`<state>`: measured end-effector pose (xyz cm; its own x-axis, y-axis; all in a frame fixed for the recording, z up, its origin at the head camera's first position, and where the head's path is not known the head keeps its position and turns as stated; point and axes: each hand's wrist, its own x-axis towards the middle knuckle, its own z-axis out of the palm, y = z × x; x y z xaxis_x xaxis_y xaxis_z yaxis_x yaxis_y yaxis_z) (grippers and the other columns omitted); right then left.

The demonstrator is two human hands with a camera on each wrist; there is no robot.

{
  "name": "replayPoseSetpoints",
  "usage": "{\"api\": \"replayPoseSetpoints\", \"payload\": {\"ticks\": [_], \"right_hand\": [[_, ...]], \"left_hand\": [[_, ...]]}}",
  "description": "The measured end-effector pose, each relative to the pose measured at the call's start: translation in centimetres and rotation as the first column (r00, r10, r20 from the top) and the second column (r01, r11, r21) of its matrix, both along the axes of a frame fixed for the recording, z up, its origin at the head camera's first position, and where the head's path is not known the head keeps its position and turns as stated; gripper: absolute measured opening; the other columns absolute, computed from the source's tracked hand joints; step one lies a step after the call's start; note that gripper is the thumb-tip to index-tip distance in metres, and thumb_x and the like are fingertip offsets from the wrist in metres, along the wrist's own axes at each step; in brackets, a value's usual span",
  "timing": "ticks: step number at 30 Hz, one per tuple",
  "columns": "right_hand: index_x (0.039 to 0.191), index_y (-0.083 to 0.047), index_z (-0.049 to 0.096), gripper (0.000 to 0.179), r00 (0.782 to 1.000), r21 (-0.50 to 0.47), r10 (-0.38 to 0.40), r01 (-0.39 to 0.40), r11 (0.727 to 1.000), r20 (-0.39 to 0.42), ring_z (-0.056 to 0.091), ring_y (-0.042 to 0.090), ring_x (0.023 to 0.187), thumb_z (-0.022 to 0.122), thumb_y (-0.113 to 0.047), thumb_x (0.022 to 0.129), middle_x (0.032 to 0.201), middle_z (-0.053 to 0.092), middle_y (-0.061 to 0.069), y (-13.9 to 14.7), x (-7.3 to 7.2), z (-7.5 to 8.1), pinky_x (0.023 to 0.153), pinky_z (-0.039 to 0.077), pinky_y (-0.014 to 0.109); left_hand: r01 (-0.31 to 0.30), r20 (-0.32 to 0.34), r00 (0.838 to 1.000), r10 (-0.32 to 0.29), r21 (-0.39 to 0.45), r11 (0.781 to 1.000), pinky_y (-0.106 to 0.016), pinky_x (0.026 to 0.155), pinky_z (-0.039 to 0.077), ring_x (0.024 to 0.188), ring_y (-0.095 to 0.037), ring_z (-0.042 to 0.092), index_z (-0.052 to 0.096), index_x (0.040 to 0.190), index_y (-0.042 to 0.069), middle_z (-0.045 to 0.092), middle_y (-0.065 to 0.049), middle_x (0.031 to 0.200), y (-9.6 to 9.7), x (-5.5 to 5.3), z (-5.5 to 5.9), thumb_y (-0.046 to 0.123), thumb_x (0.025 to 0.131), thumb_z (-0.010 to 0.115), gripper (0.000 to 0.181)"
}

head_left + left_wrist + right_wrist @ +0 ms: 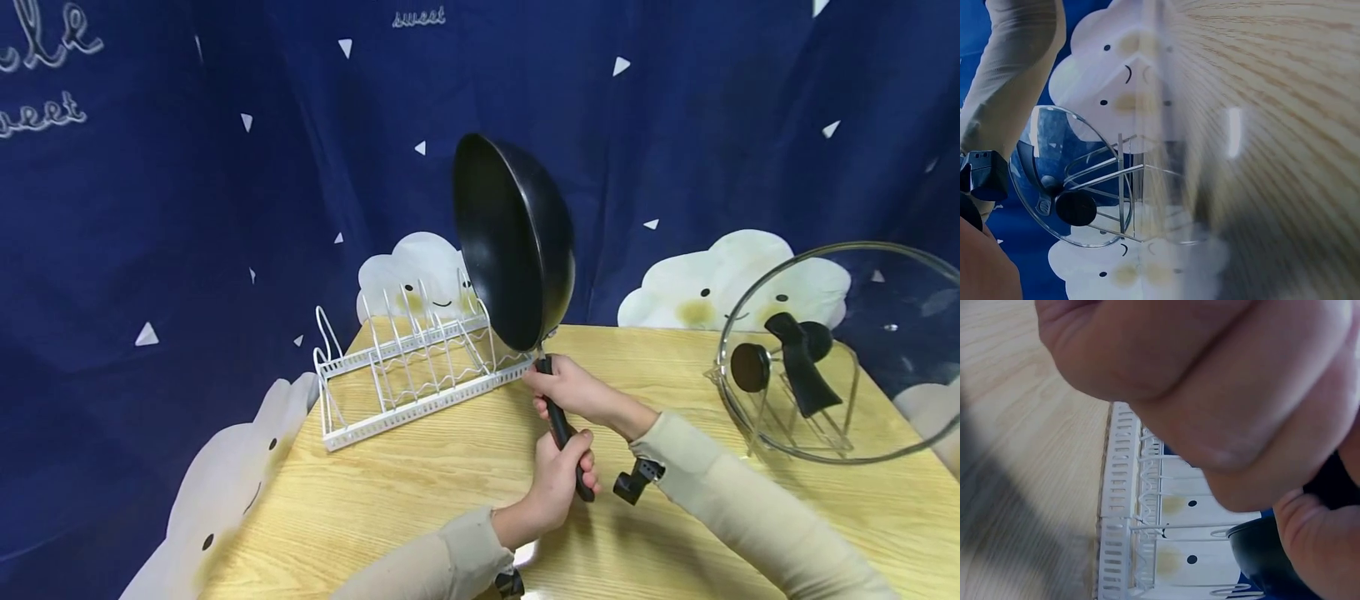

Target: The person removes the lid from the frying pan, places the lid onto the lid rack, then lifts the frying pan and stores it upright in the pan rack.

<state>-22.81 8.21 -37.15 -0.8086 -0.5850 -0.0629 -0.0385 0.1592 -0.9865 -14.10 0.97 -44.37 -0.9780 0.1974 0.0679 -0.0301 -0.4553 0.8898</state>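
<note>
A black wok (551, 242) is held up on its side, its hollow facing left, at the right end of a white wire dish rack (420, 408). My right hand (576, 390) grips the upper part of its black handle (558, 421), near the bowl. Lower down, my left hand (558, 479) is wrapped round the same handle near its end. In the right wrist view, curled fingers (1229, 381) fill the top, with the rack and the edge of the wok (1266, 556) beyond. Whether the wok touches the rack, I cannot tell.
On the right of the wooden table (420, 492), a glass lid (922, 350) leans upright in a wire stand (847, 417). It has a black knob and a black upright grip. A dark blue curtain (225, 208) with clouds hangs behind and at the left.
</note>
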Motion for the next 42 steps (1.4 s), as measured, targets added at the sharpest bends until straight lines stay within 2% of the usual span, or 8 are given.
{"api": "replayPoseSetpoints", "payload": {"ticks": [5,9,15,19,25,33,42], "right_hand": [[0.071,-0.003,0.042,0.029,1.0,0.023,0.008,-0.008,1.0,0.023,0.047,0.012,0.049,0.047,-0.013,0.098,0.057,0.046,0.004,-0.5,-0.1,-0.5,0.049,0.043,0.023],[0.071,-0.003,0.043,0.028,1.0,0.033,0.003,-0.004,0.999,0.025,0.047,0.012,0.048,0.048,-0.013,0.097,0.056,0.048,0.004,-0.8,-0.2,-0.5,0.048,0.043,0.022],[0.072,-0.002,0.044,0.028,0.999,0.024,0.022,-0.023,0.999,0.047,0.047,0.011,0.05,0.049,-0.014,0.097,0.057,0.048,0.004,-1.3,-0.4,-0.1,0.05,0.045,0.023],[0.078,-0.002,0.045,0.023,0.997,0.006,0.042,-0.042,0.999,0.069,0.047,0.011,0.05,0.048,-0.013,0.097,0.059,0.047,0.004,-1.6,-0.6,-0.2,0.05,0.045,0.023],[0.071,-0.003,0.044,0.027,0.993,0.006,0.045,-0.046,0.999,0.108,0.047,0.01,0.047,0.048,-0.011,0.097,0.056,0.047,0.003,-2.0,-0.9,-0.9,0.047,0.042,0.02],[0.075,-0.003,0.042,0.023,0.989,-0.018,0.051,-0.049,0.999,0.141,0.046,0.01,0.049,0.049,-0.011,0.096,0.059,0.044,0.002,-2.3,-1.2,-2.0,0.048,0.043,0.021],[0.069,-0.004,0.042,0.029,0.983,-0.034,0.055,-0.05,0.998,0.174,0.044,0.009,0.048,0.047,-0.01,0.097,0.056,0.044,0.002,-2.3,-1.6,-3.4,0.047,0.042,0.022]], "left_hand": [[0.012,0.023,1.0,-0.013,0.025,1.0,-0.024,0.04,0.046,0.038,-0.007,0.045,0.045,0.072,0.011,0.043,0.004,0.051,-0.3,0.2,-0.4,0.015,0.092,0.053,0.023],[-0.004,0.031,1.0,0.003,0.035,0.999,-0.024,0.04,0.046,0.038,-0.007,0.045,0.045,0.072,0.011,0.043,0.005,0.05,-0.6,0.2,-0.4,0.015,0.091,0.054,0.022],[-0.028,0.048,0.999,0.025,0.058,0.998,-0.023,0.038,0.045,0.038,-0.006,0.044,0.045,0.073,0.011,0.042,0.005,0.051,-0.9,0.1,-0.2,0.015,0.09,0.055,0.02],[-0.039,0.065,0.997,0.035,0.065,0.997,-0.022,0.038,0.044,0.038,-0.006,0.043,0.044,0.071,0.011,0.041,0.005,0.051,-1.1,0.1,0.0,0.014,0.089,0.054,0.021],[-0.051,0.116,0.992,0.042,0.069,0.996,-0.021,0.038,0.042,0.038,-0.006,0.042,0.043,0.069,0.011,0.04,0.005,0.051,-1.2,0.2,-0.1,0.014,0.09,0.054,0.024],[-0.079,0.177,0.982,0.065,0.07,0.994,-0.021,0.038,0.041,0.038,-0.005,0.04,0.042,0.065,0.012,0.039,0.005,0.05,-1.1,-0.1,-0.8,0.015,0.089,0.055,0.028],[-0.096,0.229,0.971,0.073,0.091,0.991,-0.02,0.038,0.04,0.039,-0.004,0.038,0.042,0.072,0.011,0.037,0.005,0.052,-0.9,-0.2,-1.4,0.014,0.087,0.056,0.021]]}}
